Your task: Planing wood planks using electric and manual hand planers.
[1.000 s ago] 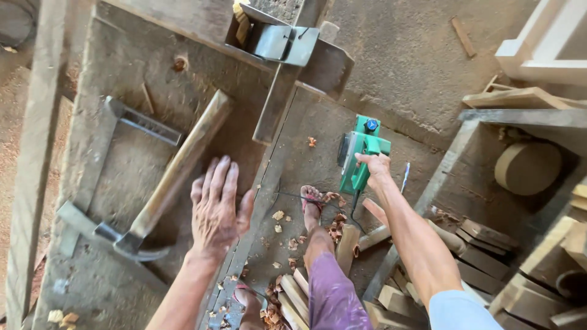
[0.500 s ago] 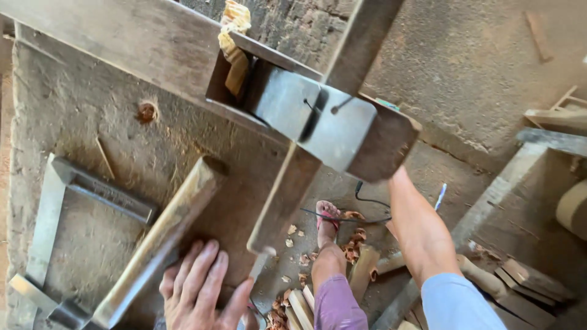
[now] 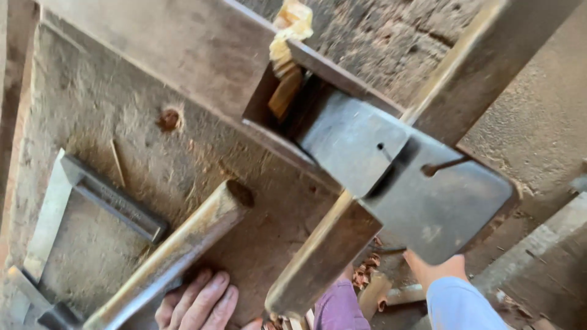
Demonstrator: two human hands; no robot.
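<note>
My left hand (image 3: 199, 300) lies flat at the bottom edge of what I see, four fingers spread open on the dusty workbench (image 3: 140, 159), gripping nothing. Just beside it, touching or nearly touching the fingers on their left side, runs the one wooden handle (image 3: 183, 250): its long axis slants from the lower left, near my hand, up and to the right, ending in a rounded butt over the middle of the bench. Down at its lower end a dark metal head (image 3: 58, 316) shows only in part at the corner. My left hand is plainly the nearer one to this handle; my right arm (image 3: 449, 287), in a pale blue sleeve, reaches down past the bench edge on the right, and its hand is hidden behind a metal plate (image 3: 428, 201), so I cannot tell whether it is open or closed on something. The two hands are well apart. Left of the handle lies one steel square (image 3: 92, 195), its two arms meeting at a corner. Farther up I count one round knot or plug (image 3: 169, 118) in the bench top, then one long timber (image 3: 183, 49) crossing aslant. Beyond that the plate sits fixed, with a wood wedge (image 3: 285, 91) and pale shavings (image 3: 292, 24) caught in a notch.
</note>
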